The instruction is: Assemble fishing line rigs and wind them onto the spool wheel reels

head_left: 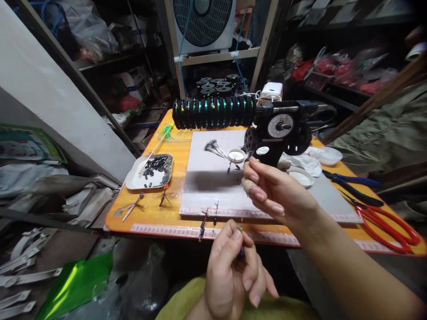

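Observation:
My left hand is low, in front of the table's near edge. Its thumb and index finger are pinched together, and something small and dark shows among the fingers, too hidden to name. Above the grey board, my right hand has its thumb and fingertips pressed together; whatever they hold, perhaps a fine line, does not show. A tan wrap covers one of its fingers. Beyond it stands a black device with a round dial and a row of black spools. Small black-bodied rigs hang at the board's front edge.
At left, a white tray holds small black and metal parts and a stick. Blue-handled pliers and red-handled scissors lie at right. A bundle of wire pieces and small white dishes are on the board.

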Demonstrator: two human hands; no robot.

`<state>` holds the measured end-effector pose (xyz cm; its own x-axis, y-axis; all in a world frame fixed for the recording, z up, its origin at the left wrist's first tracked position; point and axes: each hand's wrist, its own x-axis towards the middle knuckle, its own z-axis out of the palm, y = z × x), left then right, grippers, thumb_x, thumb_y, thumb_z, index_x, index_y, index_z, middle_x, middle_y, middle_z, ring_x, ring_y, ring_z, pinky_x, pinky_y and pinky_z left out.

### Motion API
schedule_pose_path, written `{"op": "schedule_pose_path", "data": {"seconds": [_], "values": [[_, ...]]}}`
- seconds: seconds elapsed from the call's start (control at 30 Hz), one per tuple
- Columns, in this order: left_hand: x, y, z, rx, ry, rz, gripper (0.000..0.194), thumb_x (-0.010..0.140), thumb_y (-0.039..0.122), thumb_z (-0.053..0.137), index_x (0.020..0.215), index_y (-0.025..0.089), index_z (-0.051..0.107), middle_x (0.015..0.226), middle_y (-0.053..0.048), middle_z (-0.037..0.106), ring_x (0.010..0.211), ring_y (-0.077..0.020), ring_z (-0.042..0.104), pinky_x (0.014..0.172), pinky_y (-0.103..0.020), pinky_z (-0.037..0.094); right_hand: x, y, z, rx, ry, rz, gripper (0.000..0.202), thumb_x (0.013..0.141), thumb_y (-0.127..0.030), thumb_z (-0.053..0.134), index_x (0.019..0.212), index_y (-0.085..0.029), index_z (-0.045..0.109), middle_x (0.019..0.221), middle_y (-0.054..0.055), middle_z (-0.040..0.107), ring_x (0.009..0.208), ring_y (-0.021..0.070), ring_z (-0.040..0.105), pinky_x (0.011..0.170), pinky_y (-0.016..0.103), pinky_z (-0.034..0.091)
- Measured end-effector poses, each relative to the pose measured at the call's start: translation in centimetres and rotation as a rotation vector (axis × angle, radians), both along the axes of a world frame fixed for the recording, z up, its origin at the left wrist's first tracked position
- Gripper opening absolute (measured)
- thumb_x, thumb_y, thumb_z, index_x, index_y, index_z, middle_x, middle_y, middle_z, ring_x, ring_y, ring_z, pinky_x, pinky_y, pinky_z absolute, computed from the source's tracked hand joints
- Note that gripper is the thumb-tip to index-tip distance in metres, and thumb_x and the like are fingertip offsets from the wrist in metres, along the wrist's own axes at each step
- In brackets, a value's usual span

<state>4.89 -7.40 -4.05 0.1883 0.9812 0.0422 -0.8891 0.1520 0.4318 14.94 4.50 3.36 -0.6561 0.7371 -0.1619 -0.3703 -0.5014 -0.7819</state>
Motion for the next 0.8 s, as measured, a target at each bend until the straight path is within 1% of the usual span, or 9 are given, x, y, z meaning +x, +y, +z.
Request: {"op": "schedule_pose_path", "data": {"seconds": [0.13,0.23,0.33,0.47,0.53,0.6,0.7,0.73,0.8], "values": [[0.2,-0.2,-0.1,0.024,-0.009,0.016,0.041,0.103,0.023,0.02,0.086,0.017,0.057,0.038,0.01,0.033,0.027,-0.004,0.03,0.044,-0.019,0.049,-0.1,0.0,0.1,0.002,0.0,-0.011,0.034,0.093,-0.042,0.053,0.069,-0.019,0.046,0.047,-0.005,0.055,0.023,0.0011,0.028,0.024,0.009,0.019],[0.1,0.1,0.0,-0.032,0.039,0.038,0.035,0.103,0.026,0.026,0.085,0.017,0.055,0.04,0.011,0.036,0.028,-0.0033,0.031,0.044,-0.019,0.05,0.1,0.0,-0.1,0.086,-0.038,-0.013,0.033,0.094,-0.044,0.051,0.074,-0.018,0.052,0.049,-0.003,0.057,0.024,0.0009,0.03,0.024,0.01,0.018],[-0.3,0.6,-0.2,-0.123,0.147,0.052,0.029,0.103,0.031,0.035,0.086,0.017,0.054,0.046,0.009,0.044,0.029,-0.0023,0.034,0.044,-0.021,0.051,0.4,0.0,-0.5,0.315,-0.224,-0.072,0.034,0.095,-0.047,0.05,0.105,-0.016,0.06,0.057,-0.001,0.062,0.029,0.0036,0.039,0.028,0.013,0.026],[-1.6,1.0,-0.6,-0.178,0.322,0.032,0.023,0.101,0.033,0.041,0.107,0.016,0.056,0.058,0.006,0.054,0.034,-0.0042,0.047,0.045,-0.019,0.048,0.8,0.0,-1.0,0.639,-0.526,-0.277,0.049,0.097,-0.046,0.049,0.14,-0.021,0.043,0.066,-0.002,0.065,0.038,0.0066,0.048,0.036,0.018,0.036],[-2.4,0.9,-0.8,-0.184,0.406,0.044,0.032,0.1,0.033,0.044,0.127,0.017,0.049,0.066,0.002,0.06,0.041,-0.0062,0.053,0.048,-0.02,0.049,0.6,0.3,-1.0,0.734,-0.596,-0.324,0.054,0.099,-0.043,0.046,0.147,-0.022,0.034,0.071,-0.002,0.066,0.041,0.0069,0.05,0.039,0.019,0.038],[-3.2,0.6,-0.9,-0.174,0.496,0.06,0.049,0.099,0.035,0.046,0.144,0.019,0.034,0.075,-0.001,0.065,0.046,-0.0079,0.054,0.055,-0.026,0.053,0.0,0.9,-0.8,0.789,-0.612,-0.338,0.059,0.1,-0.04,0.044,0.152,-0.022,0.024,0.074,-0.002,0.066,0.042,0.0073,0.051,0.04,0.02,0.039],[-4.2,-0.1,-0.9,-0.155,0.709,0.057,0.069,0.099,0.041,0.046,0.155,0.023,0.01,0.084,-0.005,0.069,0.048,-0.0095,0.055,0.063,-0.033,0.056,-1.2,2.2,-0.3,0.832,-0.634,-0.323,0.062,0.101,-0.036,0.041,0.154,-0.018,0.014,0.077,-0.002,0.067,0.04,0.0078,0.052,0.039,0.022,0.039],[-4.5,-0.3,-0.8,-0.157,0.816,0.056,0.073,0.098,0.044,0.045,0.156,0.025,0.005,0.084,-0.005,0.07,0.047,-0.0096,0.055,0.062,-0.033,0.056,-1.5,2.6,-0.1,0.846,-0.662,-0.315,0.058,0.101,-0.035,0.04,0.152,-0.017,0.017,0.075,-0.002,0.066,0.039,0.008,0.052,0.038,0.022,0.038],[-5.2,-0.9,-0.4,-0.166,1.062,0.064,0.073,0.098,0.047,0.044,0.156,0.026,0.006,0.078,-0.002,0.069,0.042,-0.0094,0.052,0.054,-0.029,0.053,-1.8,2.8,0.4,0.873,-0.729,-0.312,0.042,0.101,-0.034,0.038,0.139,-0.015,0.036,0.069,-0.003,0.064,0.035,0.0076,0.05,0.037,0.022,0.037]]}}
